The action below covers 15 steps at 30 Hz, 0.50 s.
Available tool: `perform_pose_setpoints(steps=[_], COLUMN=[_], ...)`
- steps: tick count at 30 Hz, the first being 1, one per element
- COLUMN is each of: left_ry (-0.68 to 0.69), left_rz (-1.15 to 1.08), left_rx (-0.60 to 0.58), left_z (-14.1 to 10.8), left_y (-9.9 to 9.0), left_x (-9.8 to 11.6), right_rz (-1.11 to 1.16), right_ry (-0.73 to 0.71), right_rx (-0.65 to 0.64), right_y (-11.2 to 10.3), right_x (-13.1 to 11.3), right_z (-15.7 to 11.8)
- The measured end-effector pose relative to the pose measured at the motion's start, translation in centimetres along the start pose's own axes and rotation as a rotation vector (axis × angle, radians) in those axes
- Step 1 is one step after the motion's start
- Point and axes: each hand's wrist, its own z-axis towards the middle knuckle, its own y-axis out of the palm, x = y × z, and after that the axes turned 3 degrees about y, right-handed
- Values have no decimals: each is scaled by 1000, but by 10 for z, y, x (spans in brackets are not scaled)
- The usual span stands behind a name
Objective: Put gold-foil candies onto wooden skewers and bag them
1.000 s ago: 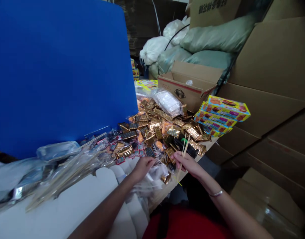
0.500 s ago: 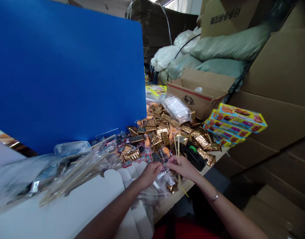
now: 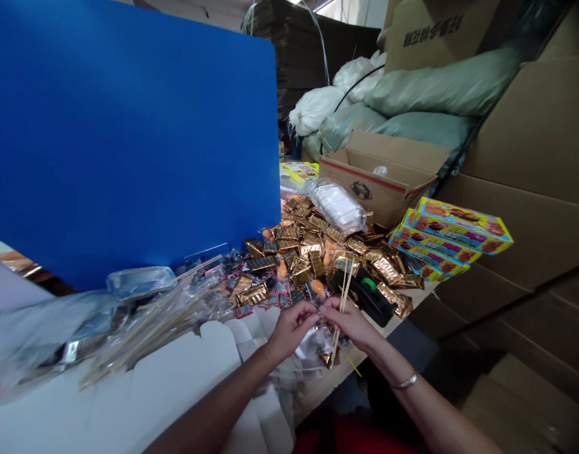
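Note:
Thin wooden sticks (image 3: 345, 291) are held in my right hand (image 3: 350, 323), slanting up past its fingers and down below it. My left hand (image 3: 293, 326) is pinched close beside it, the fingertips of both nearly meeting over clear plastic bags (image 3: 313, 343). What the left fingertips grip is too small to make out. Just beyond the hands lie an orange balloon-like piece (image 3: 317, 288) and a heap of gold-wrapped packets (image 3: 313, 249). To the right of my right hand sits a black tape dispenser (image 3: 373, 301) with a green hub.
A blue panel (image 3: 128, 139) stands at the left. White card boxes (image 3: 176, 378) and bagged sticks (image 3: 152, 321) lie in front of it. An open carton (image 3: 365, 183) stands behind the heap, with colourful boxes (image 3: 450, 233) stacked at the table's right edge.
The sticks have tilted to the right at the top. My left hand has moved slightly right and its fingers have shifted against the right hand's. The view has shifted a little.

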Motion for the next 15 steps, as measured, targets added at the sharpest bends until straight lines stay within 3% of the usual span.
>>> perform_pose_setpoints(steps=[6,11,15], left_ry=[-40,-81,-84], left_rz=[-23,-133,-140], left_rx=[61,158,160], left_z=[1,6,6], left_y=[-3,-9,-10], left_x=[-3,-12,-15], right_rz=[103,99,51], right_ry=[6,-299,-457], right_rx=[28,302,411], right_y=[-7,-25,-13], right_x=[-8,-28,-38], right_z=[-3,-3,-3])
